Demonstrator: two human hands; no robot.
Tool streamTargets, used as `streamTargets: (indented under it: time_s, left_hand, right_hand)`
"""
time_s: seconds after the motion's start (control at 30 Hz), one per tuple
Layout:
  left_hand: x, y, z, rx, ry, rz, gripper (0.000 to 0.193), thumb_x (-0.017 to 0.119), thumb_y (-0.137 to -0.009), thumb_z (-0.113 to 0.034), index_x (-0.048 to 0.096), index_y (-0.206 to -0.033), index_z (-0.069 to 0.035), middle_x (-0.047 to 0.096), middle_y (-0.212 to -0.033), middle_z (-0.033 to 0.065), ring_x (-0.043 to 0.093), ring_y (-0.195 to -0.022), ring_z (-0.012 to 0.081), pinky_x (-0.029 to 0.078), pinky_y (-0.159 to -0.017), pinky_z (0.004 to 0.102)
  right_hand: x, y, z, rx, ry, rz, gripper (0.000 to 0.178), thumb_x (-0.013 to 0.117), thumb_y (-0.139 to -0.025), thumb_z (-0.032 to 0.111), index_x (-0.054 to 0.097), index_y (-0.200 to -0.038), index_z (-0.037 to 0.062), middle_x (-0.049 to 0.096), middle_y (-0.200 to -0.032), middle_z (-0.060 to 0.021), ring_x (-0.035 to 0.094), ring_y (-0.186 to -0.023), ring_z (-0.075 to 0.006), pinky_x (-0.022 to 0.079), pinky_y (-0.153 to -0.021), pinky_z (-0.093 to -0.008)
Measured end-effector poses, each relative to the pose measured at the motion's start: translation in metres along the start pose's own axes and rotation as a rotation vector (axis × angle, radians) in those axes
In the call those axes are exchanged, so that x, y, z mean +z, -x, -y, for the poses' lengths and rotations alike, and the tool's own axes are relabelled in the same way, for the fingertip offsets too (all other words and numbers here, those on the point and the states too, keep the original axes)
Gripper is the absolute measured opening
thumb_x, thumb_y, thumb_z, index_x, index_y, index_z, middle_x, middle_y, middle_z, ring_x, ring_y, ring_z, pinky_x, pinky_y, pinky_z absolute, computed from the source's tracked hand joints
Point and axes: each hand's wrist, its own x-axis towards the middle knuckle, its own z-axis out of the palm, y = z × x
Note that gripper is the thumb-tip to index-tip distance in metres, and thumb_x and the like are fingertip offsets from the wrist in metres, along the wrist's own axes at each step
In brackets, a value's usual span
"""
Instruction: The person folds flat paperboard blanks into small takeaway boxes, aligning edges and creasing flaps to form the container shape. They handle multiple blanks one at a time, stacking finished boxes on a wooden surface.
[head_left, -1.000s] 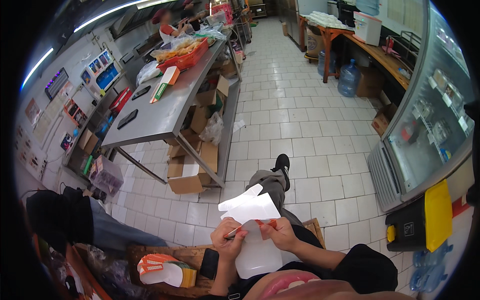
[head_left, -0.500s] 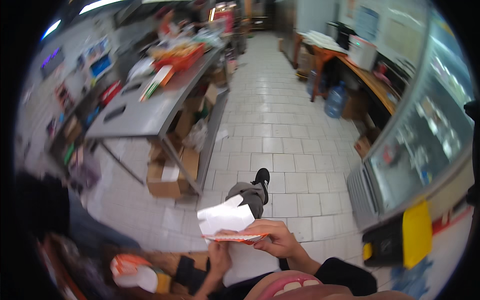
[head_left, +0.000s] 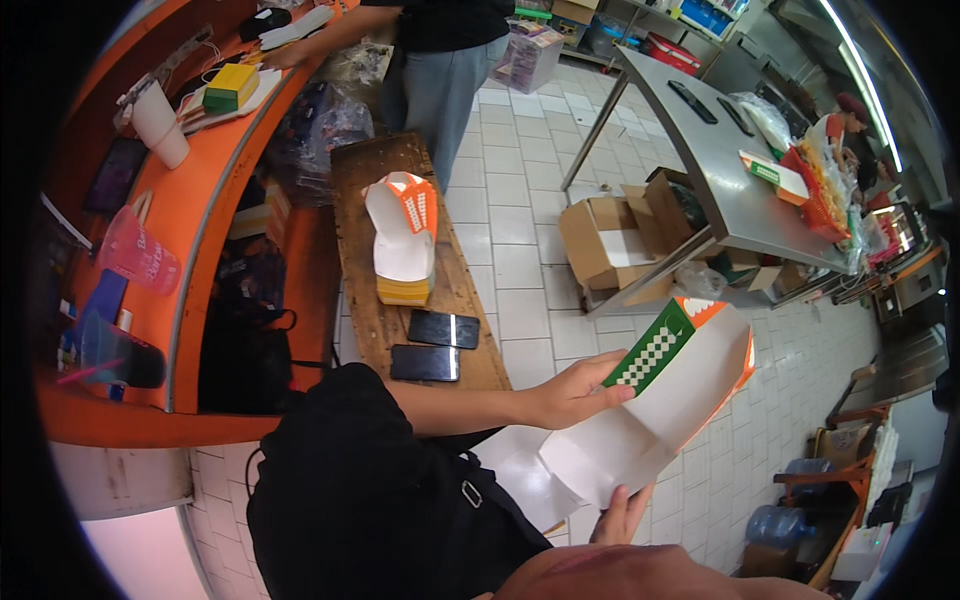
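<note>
My hands hold a paper food carton, white inside, with a green patterned side wall and orange outer faces. The walls stand up, forming an open tray. My left hand pinches the green wall, thumb on the outside. Below, my right hand grips the carton's near edge, its palm partly hidden. A white panel hangs beside the carton against my front; I cannot tell whether it is joined. To the left, a stack of formed orange-and-white cartons rests on a wooden bench.
Two dark phones lie on the bench. An orange counter with cups runs along the left. Beyond the bench stands a person in a dark top. A steel table holds a red basket, with cardboard boxes underneath.
My view has swung left to the bench and counter. The carton, seen edge-on before, now shows its inside with walls raised. My left hand has shifted to its green wall.
</note>
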Motion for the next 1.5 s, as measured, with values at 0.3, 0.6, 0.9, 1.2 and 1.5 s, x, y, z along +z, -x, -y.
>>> streamTargets:
  time_s: [0.3, 0.6, 0.9, 1.2, 1.5]
  left_hand:
    - [-0.106, 0.055, 0.090, -0.242, 0.837, 0.100, 0.062, 0.038, -0.096, -0.044, 0.023, -0.140, -0.002, 0.031, -0.142, 0.0175, 0.036, -0.129, 0.0270, 0.034, -0.105, 0.0388]
    - [-0.359, 0.140, 0.031, -0.386, -0.824, -0.910, 0.038, 0.066, -0.083, -0.016, 0.058, -0.111, 0.008, 0.063, -0.107, 0.0134, 0.059, -0.097, 0.0225, 0.045, -0.088, 0.0340]
    - [-0.436, 0.157, 0.145, -0.691, -1.040, -0.662, 0.035, 0.053, -0.076, -0.004, 0.058, -0.109, 0.008, 0.064, -0.103, 0.0231, 0.060, -0.102, 0.0330, 0.044, -0.088, 0.0384]
    - [-0.400, 0.132, 0.134, -0.907, -1.366, -0.841, 0.030, 0.050, -0.071, -0.006, 0.060, -0.096, 0.008, 0.062, -0.098, 0.0300, 0.059, -0.096, 0.0431, 0.046, -0.084, 0.0451]
    - [-0.363, 0.123, 0.136, -0.962, -1.493, -1.092, 0.031, 0.039, -0.089, -0.013, 0.053, -0.112, 0.002, 0.059, -0.109, 0.0284, 0.057, -0.101, 0.0434, 0.046, -0.088, 0.0460]
  right_hand:
    - [0.043, -0.025, 0.018, -0.026, 0.297, 0.387, 0.077, 0.058, -0.084, 0.007, 0.012, -0.145, 0.0002, 0.026, -0.147, -0.0202, 0.045, -0.122, -0.0292, 0.035, -0.101, -0.0380]
    - [0.024, -0.036, 0.007, -0.119, 0.287, 0.561, 0.087, 0.064, -0.078, 0.002, 0.011, -0.147, 0.0060, 0.035, -0.143, -0.0193, 0.055, -0.110, -0.0273, 0.042, -0.095, -0.0365]
    - [0.015, -0.042, 0.002, -0.085, 0.378, 0.624, 0.081, 0.064, -0.085, 0.037, 0.020, -0.145, 0.0057, 0.043, -0.136, -0.0207, 0.056, -0.103, -0.0298, 0.046, -0.089, -0.0362]
    - [0.002, -0.030, 0.000, -0.020, 0.479, 0.634, 0.075, 0.058, -0.088, 0.043, 0.024, -0.144, 0.0083, 0.047, -0.132, -0.0210, 0.054, -0.110, -0.0316, 0.043, -0.093, -0.0371]
    - [-0.017, -0.011, -0.005, 0.106, 0.024, 0.225, 0.032, 0.046, -0.097, 0.022, 0.059, -0.118, 0.0011, 0.055, -0.065, -0.0013, 0.050, -0.060, -0.0065, 0.040, -0.058, -0.0206]
